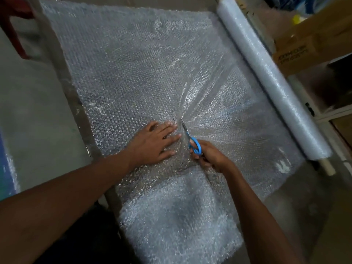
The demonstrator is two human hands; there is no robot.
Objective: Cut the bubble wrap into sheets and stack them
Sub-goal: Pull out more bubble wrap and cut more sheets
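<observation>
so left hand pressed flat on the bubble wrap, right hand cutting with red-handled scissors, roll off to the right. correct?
Nearly. The head view shows the scissors have blue handles, not red. The rest holds: the left hand lies flat on the bubble wrap, the right hand grips the scissors, and the roll sits to the right.

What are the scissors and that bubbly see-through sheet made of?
Scissors: blades look like bare metal, thin and grey; handles look like smooth blue plastic. Bubble wrap: seems thin clear plastic film, shiny, covered in little raised bubbles, with the dark table showing through.
</observation>
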